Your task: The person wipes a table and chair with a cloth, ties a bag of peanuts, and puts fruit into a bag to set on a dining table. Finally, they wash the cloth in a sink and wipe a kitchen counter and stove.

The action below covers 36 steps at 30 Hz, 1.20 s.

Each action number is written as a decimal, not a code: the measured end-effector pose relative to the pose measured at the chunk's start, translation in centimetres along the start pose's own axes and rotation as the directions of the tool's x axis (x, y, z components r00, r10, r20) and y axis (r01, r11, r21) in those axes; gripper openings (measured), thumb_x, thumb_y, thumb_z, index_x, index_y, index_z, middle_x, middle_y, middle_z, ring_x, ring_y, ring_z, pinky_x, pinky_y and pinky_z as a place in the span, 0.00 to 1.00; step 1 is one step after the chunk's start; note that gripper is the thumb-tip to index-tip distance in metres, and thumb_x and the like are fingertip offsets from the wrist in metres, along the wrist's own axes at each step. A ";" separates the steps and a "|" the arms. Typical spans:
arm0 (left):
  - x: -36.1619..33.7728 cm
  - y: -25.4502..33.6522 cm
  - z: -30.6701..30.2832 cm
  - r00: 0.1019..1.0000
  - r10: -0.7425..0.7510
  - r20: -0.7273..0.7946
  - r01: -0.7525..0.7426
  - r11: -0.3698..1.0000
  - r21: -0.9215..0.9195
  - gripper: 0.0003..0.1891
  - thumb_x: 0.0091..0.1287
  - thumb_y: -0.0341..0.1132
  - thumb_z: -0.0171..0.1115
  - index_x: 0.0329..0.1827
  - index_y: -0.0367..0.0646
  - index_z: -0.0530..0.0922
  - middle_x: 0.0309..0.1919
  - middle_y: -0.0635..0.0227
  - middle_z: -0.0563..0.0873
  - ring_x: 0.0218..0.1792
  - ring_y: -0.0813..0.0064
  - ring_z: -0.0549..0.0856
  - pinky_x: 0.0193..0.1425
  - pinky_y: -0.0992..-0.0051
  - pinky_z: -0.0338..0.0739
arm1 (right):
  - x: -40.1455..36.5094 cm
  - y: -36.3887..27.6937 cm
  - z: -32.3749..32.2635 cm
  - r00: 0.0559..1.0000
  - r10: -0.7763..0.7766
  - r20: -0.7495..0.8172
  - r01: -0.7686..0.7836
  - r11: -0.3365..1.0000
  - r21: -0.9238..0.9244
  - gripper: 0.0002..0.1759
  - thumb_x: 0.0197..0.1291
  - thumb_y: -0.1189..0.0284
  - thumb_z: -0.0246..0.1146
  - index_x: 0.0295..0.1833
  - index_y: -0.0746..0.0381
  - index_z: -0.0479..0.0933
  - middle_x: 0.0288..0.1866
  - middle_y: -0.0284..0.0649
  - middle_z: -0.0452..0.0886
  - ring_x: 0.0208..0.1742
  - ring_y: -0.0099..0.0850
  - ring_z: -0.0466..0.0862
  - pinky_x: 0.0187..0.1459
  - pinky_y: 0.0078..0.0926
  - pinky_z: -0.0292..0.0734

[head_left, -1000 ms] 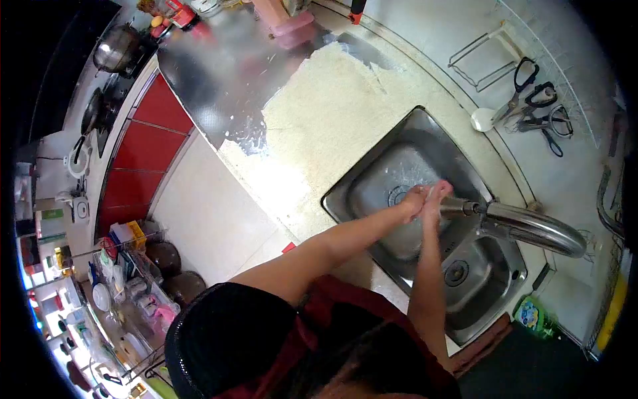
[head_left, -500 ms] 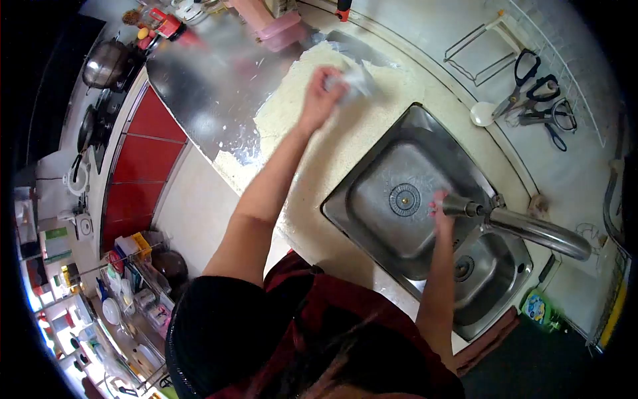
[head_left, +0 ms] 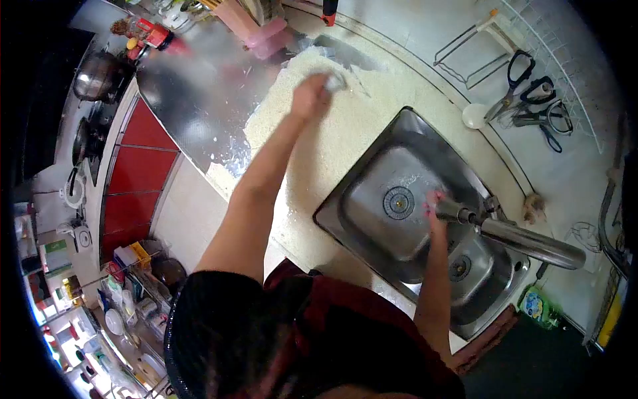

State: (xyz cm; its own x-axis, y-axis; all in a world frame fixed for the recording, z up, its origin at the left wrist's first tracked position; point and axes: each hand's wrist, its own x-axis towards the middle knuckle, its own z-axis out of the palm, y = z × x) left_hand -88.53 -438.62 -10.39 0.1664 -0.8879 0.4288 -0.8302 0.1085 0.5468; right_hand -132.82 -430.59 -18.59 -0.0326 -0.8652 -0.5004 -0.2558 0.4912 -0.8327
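My left hand [head_left: 311, 97] is closed on a bunched white cloth [head_left: 335, 82], pressed against the pale speckled countertop [head_left: 319, 143]. Only part of the cloth shows past my fingers. At the sink, my right hand [head_left: 434, 207] is at the outlet end of the metal faucet [head_left: 455, 212], its fingers appearing curled about it. The faucet head covers part of that hand. Below lies the large basin of the steel sink [head_left: 382, 169], with wet marks near its drain [head_left: 399, 203].
A shiny metal sheet [head_left: 199, 93] with white flakes along its edge covers the counter's left part. Behind it stands a pink container [head_left: 266, 41]. Scissors [head_left: 512, 86] hang on the right wall. A smaller basin [head_left: 478, 286] adjoins the sink, and a green bottle [head_left: 537, 307] is beyond it.
My left hand has shifted slightly left and down with the cloth, which now looks more bunched under the fingers. My right hand stays at the faucet head. The whole view has shifted slightly.
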 end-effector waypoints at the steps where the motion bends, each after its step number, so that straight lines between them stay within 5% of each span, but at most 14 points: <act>1: -1.5 1.8 0.1 0.999 0.032 0.021 -0.030 0.998 -0.061 0.20 0.51 0.24 0.56 0.50 0.45 0.77 0.46 0.54 0.81 0.47 0.55 0.79 0.52 0.65 0.74 | 0.3 -0.1 0.3 1.000 0.006 -0.002 -0.006 1.000 -0.005 0.14 0.61 0.64 0.58 0.51 0.55 0.71 0.39 0.29 0.76 0.32 0.19 0.76 0.25 0.18 0.68; 7: -11.2 13.5 3.2 0.958 0.200 0.206 -0.097 0.900 -0.426 0.19 0.55 0.24 0.56 0.53 0.43 0.76 0.47 0.56 0.81 0.50 0.53 0.79 0.54 0.64 0.73 | 0.5 1.4 -0.1 0.957 -0.088 0.276 -0.096 0.804 0.587 0.15 0.62 0.63 0.56 0.52 0.56 0.71 0.43 0.32 0.76 0.36 0.22 0.75 0.31 0.20 0.73; 10: -16.3 20.1 7.5 0.869 -0.123 0.480 0.446 0.616 -0.649 0.15 0.60 0.25 0.57 0.51 0.43 0.76 0.44 0.60 0.82 0.44 0.65 0.82 0.49 0.70 0.76 | -2.6 -0.7 -0.6 0.911 -0.279 0.303 -0.101 0.561 0.821 0.14 0.64 0.64 0.56 0.53 0.56 0.71 0.49 0.34 0.74 0.46 0.24 0.75 0.39 0.21 0.73; 13: -17.9 23.2 14.5 0.405 -0.427 0.809 0.846 -0.160 -0.508 0.11 0.60 0.25 0.59 0.45 0.44 0.76 0.39 0.66 0.83 0.39 0.77 0.82 0.42 0.76 0.77 | -1.3 1.2 -1.4 0.937 -0.344 0.063 0.286 0.858 0.427 0.15 0.65 0.66 0.55 0.55 0.57 0.71 0.53 0.35 0.73 0.51 0.27 0.74 0.48 0.22 0.71; 14: -17.9 24.0 16.4 0.459 -0.452 0.765 0.850 -0.026 -0.526 0.10 0.60 0.26 0.60 0.43 0.45 0.75 0.38 0.67 0.82 0.37 0.76 0.82 0.40 0.76 0.77 | -0.3 2.0 -1.8 0.862 -0.506 0.038 0.507 0.862 -0.017 0.15 0.64 0.67 0.55 0.55 0.59 0.71 0.52 0.36 0.74 0.49 0.28 0.76 0.51 0.24 0.70; 17: -15.2 27.0 17.3 0.618 -0.456 0.640 0.743 0.075 -0.665 0.10 0.59 0.31 0.64 0.41 0.48 0.72 0.32 0.69 0.81 0.32 0.77 0.81 0.35 0.74 0.77 | -0.5 3.3 -0.2 0.889 -0.440 -0.125 0.434 0.898 -0.076 0.20 0.64 0.66 0.55 0.60 0.61 0.68 0.55 0.36 0.73 0.53 0.30 0.75 0.54 0.29 0.70; 20: -12.2 28.2 15.4 0.558 -0.309 0.770 0.714 -0.294 -0.635 0.11 0.59 0.32 0.65 0.41 0.48 0.72 0.34 0.68 0.81 0.31 0.74 0.81 0.35 0.72 0.77 | -1.9 -1.3 -1.8 0.980 -0.080 -0.184 0.159 0.867 0.472 0.24 0.64 0.59 0.56 0.60 0.62 0.68 0.56 0.39 0.74 0.53 0.35 0.76 0.53 0.32 0.71; 23: -11.7 26.0 19.2 0.466 -0.532 0.707 0.753 -0.179 -0.633 0.14 0.59 0.32 0.65 0.45 0.45 0.72 0.39 0.66 0.81 0.33 0.70 0.82 0.38 0.69 0.78 | -6.0 -5.5 -0.2 0.904 -0.388 -0.183 0.238 0.809 -0.538 0.25 0.60 0.56 0.61 0.56 0.62 0.71 0.53 0.44 0.75 0.49 0.39 0.78 0.49 0.33 0.74; 26: -13.9 21.6 26.6 0.558 -0.287 0.779 0.766 -0.183 -0.616 0.18 0.59 0.34 0.65 0.51 0.42 0.71 0.42 0.64 0.80 0.34 0.67 0.83 0.39 0.66 0.79 | -6.8 -4.7 4.7 0.584 -0.733 -0.349 0.553 0.673 -0.490 0.27 0.55 0.53 0.64 0.50 0.64 0.72 0.47 0.46 0.76 0.46 0.43 0.78 0.45 0.34 0.74; 29: -14.9 24.6 19.9 0.518 -0.063 0.853 0.578 -0.709 -0.403 0.20 0.60 0.35 0.63 0.55 0.43 0.71 0.43 0.65 0.80 0.36 0.70 0.82 0.38 0.67 0.79 | -2.0 -2.8 2.6 0.531 -0.810 -0.249 0.615 0.570 -0.545 0.27 0.55 0.53 0.63 0.49 0.65 0.72 0.45 0.46 0.75 0.44 0.43 0.78 0.46 0.35 0.73; 32: -13.6 28.4 14.1 0.303 -0.296 0.906 0.734 -0.534 -0.420 0.16 0.67 0.38 0.52 0.55 0.43 0.73 0.46 0.64 0.80 0.42 0.72 0.82 0.41 0.70 0.79 | 3.6 -2.6 -1.6 0.170 -0.981 0.096 0.573 0.019 -0.819 0.28 0.55 0.52 0.63 0.48 0.65 0.72 0.44 0.45 0.75 0.43 0.44 0.78 0.46 0.37 0.73; 34: -16.0 27.1 19.7 0.399 -0.339 0.852 0.775 -0.372 -0.511 0.18 0.70 0.41 0.43 0.55 0.42 0.73 0.41 0.66 0.81 0.38 0.74 0.82 0.38 0.71 0.78 | 4.5 -3.3 -2.1 -0.116 -0.971 0.207 0.477 -0.237 -0.846 0.28 0.55 0.51 0.62 0.48 0.66 0.71 0.43 0.45 0.75 0.43 0.44 0.77 0.46 0.38 0.73; 35: -15.4 26.4 19.9 0.421 -0.241 0.875 0.729 -0.484 -0.484 0.17 0.71 0.41 0.43 0.53 0.42 0.74 0.39 0.67 0.81 0.36 0.75 0.81 0.36 0.72 0.78 | 3.3 -3.7 -1.5 -0.129 -0.977 0.168 0.503 -0.210 -0.838 0.28 0.55 0.51 0.62 0.47 0.66 0.71 0.42 0.45 0.75 0.42 0.45 0.77 0.46 0.38 0.72; 36: -14.6 25.6 20.0 0.446 -0.140 0.884 0.680 -0.589 -0.436 0.17 0.71 0.42 0.43 0.51 0.42 0.75 0.36 0.68 0.82 0.35 0.75 0.81 0.35 0.72 0.78 | -0.2 -4.5 1.1 0.233 -0.972 -0.037 0.724 0.199 -0.660 0.28 0.56 0.52 0.61 0.48 0.66 0.70 0.40 0.45 0.74 0.40 0.46 0.76 0.46 0.40 0.72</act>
State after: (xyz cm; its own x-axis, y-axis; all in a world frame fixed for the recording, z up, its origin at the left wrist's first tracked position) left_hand -122.85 -431.80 -17.03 -0.2800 -0.8062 -0.5212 0.8342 -0.4730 0.2836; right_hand -130.56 -432.49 -15.00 0.2051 -0.6824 0.7016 -0.7122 -0.5958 -0.3713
